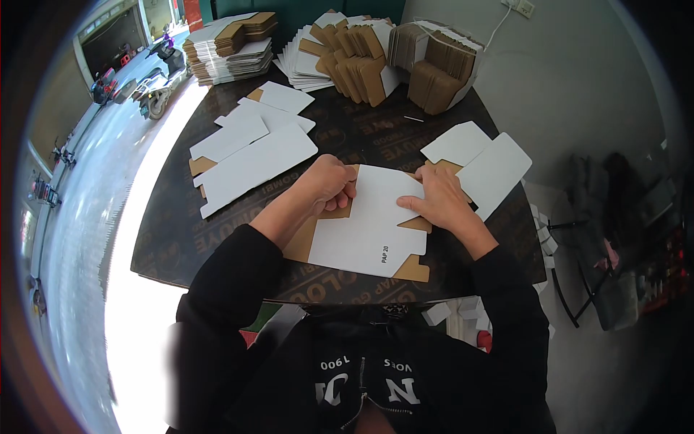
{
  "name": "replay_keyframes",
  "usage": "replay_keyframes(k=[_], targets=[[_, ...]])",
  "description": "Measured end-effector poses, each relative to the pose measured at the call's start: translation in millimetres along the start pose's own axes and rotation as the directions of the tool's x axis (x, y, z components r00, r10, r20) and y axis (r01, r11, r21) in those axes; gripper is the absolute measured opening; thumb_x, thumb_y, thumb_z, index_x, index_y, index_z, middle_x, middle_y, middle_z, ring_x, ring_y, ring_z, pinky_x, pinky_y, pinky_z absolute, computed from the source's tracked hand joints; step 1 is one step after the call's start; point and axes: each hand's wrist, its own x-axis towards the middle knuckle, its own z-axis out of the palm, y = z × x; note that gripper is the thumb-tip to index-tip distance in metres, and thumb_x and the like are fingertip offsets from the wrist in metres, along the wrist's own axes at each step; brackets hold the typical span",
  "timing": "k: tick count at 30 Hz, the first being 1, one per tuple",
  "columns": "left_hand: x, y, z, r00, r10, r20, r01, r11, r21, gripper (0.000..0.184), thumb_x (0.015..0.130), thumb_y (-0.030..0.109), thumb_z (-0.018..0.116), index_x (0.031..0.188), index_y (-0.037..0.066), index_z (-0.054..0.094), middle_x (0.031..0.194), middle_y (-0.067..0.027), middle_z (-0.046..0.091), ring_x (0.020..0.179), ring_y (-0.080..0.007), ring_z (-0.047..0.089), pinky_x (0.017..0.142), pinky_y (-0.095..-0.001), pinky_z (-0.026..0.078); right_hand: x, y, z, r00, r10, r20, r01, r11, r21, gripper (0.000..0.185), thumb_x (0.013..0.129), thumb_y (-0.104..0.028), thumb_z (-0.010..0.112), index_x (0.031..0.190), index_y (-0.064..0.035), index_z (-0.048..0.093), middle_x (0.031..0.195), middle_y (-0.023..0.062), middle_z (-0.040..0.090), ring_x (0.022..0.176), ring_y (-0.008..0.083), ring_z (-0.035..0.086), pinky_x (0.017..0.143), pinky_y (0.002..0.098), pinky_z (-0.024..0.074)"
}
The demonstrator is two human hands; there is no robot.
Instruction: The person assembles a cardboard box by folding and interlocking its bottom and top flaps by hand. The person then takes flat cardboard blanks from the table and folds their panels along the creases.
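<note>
Lying flat on the counter [361,148], the white carton [365,231] seems unformed; the left hand [334,184] grips its edge, the right hand [441,199] rests spread on it; stacked cartons [231,61] look unfolded.

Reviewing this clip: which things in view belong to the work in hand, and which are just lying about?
Seem to belong:
- "PAP 20" carton, with left hand and right hand on it
- flat cartons on the left
- carton piece on the right
- likely the stacks behind

Seem incidental:
- thin white strip
- parked scooter
- wall socket
</note>
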Motion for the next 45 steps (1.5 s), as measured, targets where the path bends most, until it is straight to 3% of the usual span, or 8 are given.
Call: replay_keyframes(k=[8, 17, 23, 27, 33, 37, 42, 45], targets=[[-17, 23, 0, 0.993, 0.083, -0.088, -0.082, 0.996, 0.024, 0.019, 0.086, 0.009, 0.055, 0.073, -0.003, 0.061, 0.063, -0.0074, 0.054, 0.045, -0.0131, 0.045, 0.039, -0.0225, 0.029, -2, -10, -32, 0.998, 0.0, -0.07, 0.017, 0.97, 0.241, 0.041, 0.08, -0.031, 0.074, 0.093, 0.0064, 0.063, 0.092, 0.0189, 0.064, 0.085, 0.0305, 0.055, 0.079, 0.0387, 0.0461], [-63, 48, 13, 0.808, 0.515, -0.286, -0.577, 0.79, -0.207, 0.026, 0.094, 0.02, 0.06, 0.09, -0.005, 0.063, 0.067, -0.0081, 0.058, 0.049, -0.0103, 0.048, 0.042, -0.0212, 0.035, -21, -35, -77, 0.853, -0.045, -0.52, 0.25, 0.91, 0.331, 0.023, 0.084, -0.019, 0.068, 0.09, 0.0009, 0.059, 0.084, 0.0128, 0.061, 0.076, 0.0217, 0.054, 0.068, 0.0337, 0.0444], [-78, 18, 24, 0.863, 0.478, -0.162, -0.503, 0.839, -0.208, 0.032, 0.099, 0.022, 0.056, 0.099, -0.009, 0.062, 0.075, -0.0125, 0.064, 0.057, -0.0108, 0.056, 0.046, -0.0204, 0.045, -44, -59, -91, 0.912, -0.087, -0.401, 0.245, 0.899, 0.362, 0.023, 0.086, -0.02, 0.065, 0.077, 0.0006, 0.057, 0.075, 0.0152, 0.062, 0.066, 0.0282, 0.057, 0.063, 0.0365, 0.0461], [-92, 0, 32, 0.969, 0.198, -0.146, -0.236, 0.919, -0.316, 0.029, 0.1, 0.019, 0.054, 0.101, -0.009, 0.062, 0.079, -0.0151, 0.066, 0.059, -0.0121, 0.061, 0.05, -0.0213, 0.051, -49, -53, -75, 0.874, -0.266, -0.407, 0.352, 0.923, 0.153, 0.022, 0.086, -0.018, 0.065, 0.077, 0.0003, 0.058, 0.068, 0.0136, 0.06, 0.06, 0.0282, 0.055, 0.062, 0.0375, 0.0456], [-101, -21, 31, 0.966, 0.258, -0.016, -0.251, 0.921, -0.299, 0.03, 0.1, 0.019, 0.055, 0.103, -0.01, 0.062, 0.079, -0.015, 0.067, 0.057, -0.0131, 0.062, 0.051, -0.0231, 0.054, -70, -68, -83, 0.973, -0.1, -0.208, 0.15, 0.958, 0.246, 0.018, 0.087, -0.014, 0.065, 0.081, 0.0021, 0.064, 0.073, 0.0119, 0.062, 0.06, 0.0214, 0.051, 0.057, 0.0318, 0.0424], [-121, -30, 38, 0.991, 0.129, 0.031, -0.123, 0.981, -0.148, 0.028, 0.1, 0.018, 0.054, 0.098, -0.009, 0.062, 0.073, -0.0133, 0.066, 0.053, -0.0132, 0.06, 0.047, -0.0232, 0.051, -80, -78, -89, 0.996, -0.082, -0.037, 0.079, 0.994, -0.078, 0.013, 0.087, -0.013, 0.065, 0.087, 0.0003, 0.065, 0.08, 0.0115, 0.064, 0.069, 0.0221, 0.054, 0.065, 0.0323, 0.044], [-106, -59, 23, 0.986, 0.012, 0.164, -0.027, 0.995, 0.092, 0.032, 0.1, 0.021, 0.054, 0.093, -0.009, 0.063, 0.069, -0.0137, 0.064, 0.051, -0.0159, 0.059, 0.046, -0.0224, 0.05, -71, -63, -28, 0.859, -0.433, -0.273, 0.451, 0.892, 0.003, 0.021, 0.091, -0.013, 0.06, 0.107, -0.0011, 0.064, 0.109, 0.0153, 0.063, 0.098, 0.0259, 0.056, 0.084, 0.0348, 0.045], [-102, -43, 19, 0.983, -0.095, 0.157, 0.048, 0.959, 0.28, 0.034, 0.099, 0.023, 0.056, 0.091, -0.009, 0.063, 0.066, -0.0132, 0.064, 0.049, -0.0181, 0.058, 0.047, -0.0255, 0.05, -68, -58, 7, 0.882, -0.432, -0.188, 0.448, 0.893, 0.047, 0.028, 0.093, -0.013, 0.056, 0.118, -0.0015, 0.059, 0.125, 0.0162, 0.054, 0.113, 0.0295, 0.048, 0.094, 0.0375, 0.0406]])
